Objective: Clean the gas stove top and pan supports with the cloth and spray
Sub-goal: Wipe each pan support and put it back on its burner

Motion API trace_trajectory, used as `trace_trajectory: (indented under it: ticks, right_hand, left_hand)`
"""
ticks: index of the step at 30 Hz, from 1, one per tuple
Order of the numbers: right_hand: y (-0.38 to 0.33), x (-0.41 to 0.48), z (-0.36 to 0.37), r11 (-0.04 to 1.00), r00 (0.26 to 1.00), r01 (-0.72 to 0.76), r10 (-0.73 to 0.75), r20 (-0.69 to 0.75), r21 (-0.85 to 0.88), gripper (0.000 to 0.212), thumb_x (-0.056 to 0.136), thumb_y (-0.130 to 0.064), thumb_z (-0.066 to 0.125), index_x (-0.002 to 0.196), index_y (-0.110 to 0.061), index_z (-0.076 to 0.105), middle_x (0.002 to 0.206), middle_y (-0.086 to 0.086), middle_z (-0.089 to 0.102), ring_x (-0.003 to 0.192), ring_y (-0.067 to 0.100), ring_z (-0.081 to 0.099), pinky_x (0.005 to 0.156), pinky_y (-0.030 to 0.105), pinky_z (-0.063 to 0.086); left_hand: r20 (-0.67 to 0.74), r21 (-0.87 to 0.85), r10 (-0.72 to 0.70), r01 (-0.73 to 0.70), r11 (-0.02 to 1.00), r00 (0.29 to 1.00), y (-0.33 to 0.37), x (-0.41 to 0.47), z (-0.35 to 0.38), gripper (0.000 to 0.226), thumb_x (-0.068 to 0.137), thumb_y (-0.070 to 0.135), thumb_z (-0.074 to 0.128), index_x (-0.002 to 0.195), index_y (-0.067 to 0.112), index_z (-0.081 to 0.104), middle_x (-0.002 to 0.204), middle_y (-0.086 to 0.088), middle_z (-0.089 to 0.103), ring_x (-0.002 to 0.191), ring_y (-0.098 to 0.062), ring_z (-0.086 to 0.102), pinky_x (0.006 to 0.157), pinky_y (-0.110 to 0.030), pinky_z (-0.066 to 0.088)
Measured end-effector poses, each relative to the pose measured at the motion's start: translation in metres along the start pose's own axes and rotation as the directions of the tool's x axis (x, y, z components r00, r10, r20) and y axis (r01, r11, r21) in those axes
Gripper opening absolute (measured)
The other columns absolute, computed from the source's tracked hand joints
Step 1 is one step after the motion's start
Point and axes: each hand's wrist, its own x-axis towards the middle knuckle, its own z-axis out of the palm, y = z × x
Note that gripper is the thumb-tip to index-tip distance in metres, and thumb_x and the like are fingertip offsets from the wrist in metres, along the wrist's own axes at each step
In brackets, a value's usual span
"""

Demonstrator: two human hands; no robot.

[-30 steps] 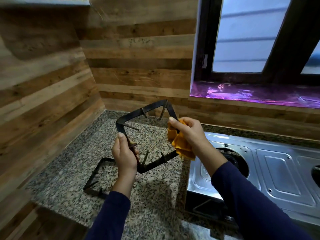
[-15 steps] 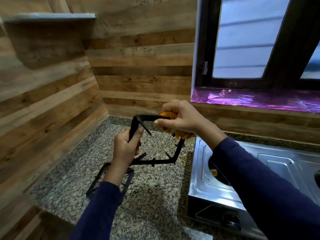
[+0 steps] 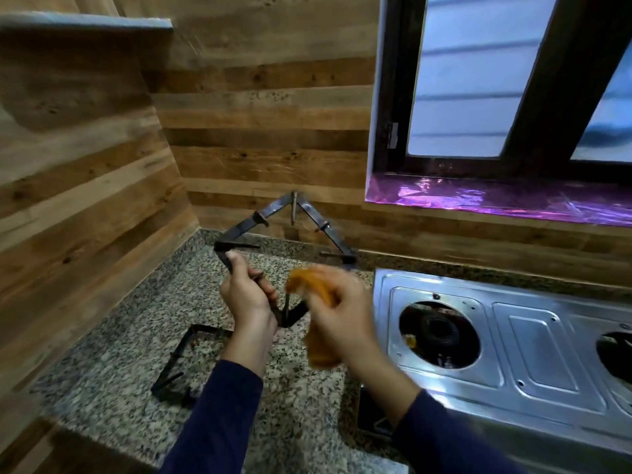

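Left grip (image 3: 248, 295) is clamped round the lower left bar of a pan support (image 3: 249, 222), fingers curled over the metal and thumb pointing up along it. Right grip (image 3: 342, 313) is closed on an orange cloth (image 3: 318, 354); this hand is motion-blurred, so the finger positions cannot be read in detail.

The held pan support is off the gas stove (image 3: 533, 336), raised in the air just left of its left edge and above the tabletop (image 3: 119, 336). It stands on one corner like a diamond, top corner against the wooden wall (image 3: 266, 159). It is a dark square frame of flat bars, with thin prongs pointing inward from the sides and corners. The upper bars show a dull sheen with worn, greyish patches.

The cloth is bunched, part showing above the right grip and part hanging below it, beside the frame's lower right bar. Whether cloth and bar touch cannot be told through the blur.

A second pan support (image 3: 174, 357) lies flat on the tabletop, left of the stove and below the left forearm. The stove's stainless top is bare of supports, and its left burner opening (image 3: 439, 333) is exposed and dark inside.
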Motion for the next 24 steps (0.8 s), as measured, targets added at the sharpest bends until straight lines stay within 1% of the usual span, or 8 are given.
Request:
trace_trajectory:
  ticks: [2,4,7,10,13,16,22,24]
  right_hand:
    - [0.021,-0.037,0.016,0.938,0.955,0.295,-0.282,0.094,-0.182,0.031,0.086,-0.005,0.062,0.115,-0.01,0.07,0.121,0.006,0.065,0.111,0.022,0.054,0.099,0.028,0.04]
    - [0.044,-0.055,0.016,0.901,0.92,0.387,-0.364,0.145,-0.194,0.031,0.085,0.0,0.057,0.113,-0.002,0.069,0.118,0.012,0.066,0.107,0.027,0.055,0.094,0.038,0.046]
    - [0.052,-0.052,-0.006,0.931,0.949,0.309,-0.314,0.005,-0.195,0.034,0.081,-0.001,0.055,0.112,-0.004,0.07,0.115,0.007,0.065,0.106,0.023,0.056,0.088,0.04,0.048]
    - [0.031,-0.022,-0.029,0.935,0.93,0.283,-0.322,-0.175,-0.215,0.035,0.082,-0.001,0.056,0.115,0.0,0.069,0.116,0.011,0.065,0.108,0.026,0.057,0.095,0.034,0.044]
    - [0.025,0.01,-0.032,0.886,0.91,0.375,-0.407,-0.073,-0.272,0.031,0.083,0.008,0.059,0.111,0.001,0.07,0.114,0.014,0.066,0.107,0.031,0.058,0.098,0.035,0.043]
    - [0.058,0.01,-0.038,0.864,0.925,0.373,-0.377,0.057,-0.338,0.029,0.083,0.01,0.057,0.106,0.001,0.071,0.11,0.012,0.069,0.101,0.032,0.061,0.095,0.034,0.045]
    - [0.072,-0.043,-0.083,0.897,0.957,0.08,-0.19,-0.217,-0.434,0.034,0.077,0.006,0.058,0.106,-0.005,0.072,0.106,0.007,0.069,0.1,0.02,0.06,0.09,0.029,0.044]
    - [0.065,-0.056,-0.092,0.88,0.963,0.079,-0.189,-0.193,-0.468,0.034,0.078,0.006,0.056,0.108,-0.003,0.071,0.109,0.009,0.068,0.104,0.021,0.059,0.094,0.03,0.042]
  left_hand:
    - [-0.024,-0.081,-0.034,0.032,0.996,0.999,0.003,0.003,0.004,0.046,0.099,0.051,0.045,0.067,0.018,0.042,0.043,0.007,0.04,0.036,-0.01,0.035,0.037,-0.021,0.029]
    - [-0.046,-0.136,-0.049,0.043,0.99,0.998,0.004,0.007,0.004,0.046,0.099,0.051,0.045,0.068,0.018,0.04,0.047,0.006,0.038,0.038,-0.011,0.034,0.037,-0.023,0.029]
    - [-0.066,-0.172,-0.11,0.098,0.98,0.992,0.006,0.016,-0.001,0.045,0.099,0.051,0.045,0.068,0.019,0.039,0.054,0.004,0.036,0.038,-0.01,0.033,0.038,-0.022,0.028]
    - [-0.034,-0.13,-0.149,0.144,0.981,0.988,0.002,0.018,-0.001,0.046,0.098,0.053,0.046,0.067,0.02,0.039,0.054,0.005,0.037,0.039,-0.011,0.033,0.038,-0.023,0.029]
    - [0.019,-0.09,-0.213,0.214,0.973,0.977,-0.009,0.009,0.005,0.045,0.098,0.052,0.046,0.067,0.019,0.04,0.051,0.005,0.038,0.04,-0.011,0.034,0.039,-0.023,0.03]
    - [0.074,-0.044,-0.238,0.242,0.969,0.968,-0.023,0.0,0.012,0.047,0.098,0.053,0.046,0.066,0.019,0.041,0.049,0.005,0.038,0.04,-0.012,0.035,0.039,-0.023,0.03]
    - [0.152,0.089,-0.32,0.309,0.947,0.935,-0.053,-0.016,0.02,0.049,0.098,0.054,0.044,0.066,0.018,0.04,0.052,0.002,0.038,0.037,-0.011,0.035,0.039,-0.023,0.03]
    - [0.213,0.106,-0.404,0.39,0.915,0.89,-0.065,-0.027,0.025,0.046,0.099,0.051,0.044,0.067,0.019,0.039,0.049,0.005,0.037,0.036,-0.01,0.034,0.038,-0.021,0.028]
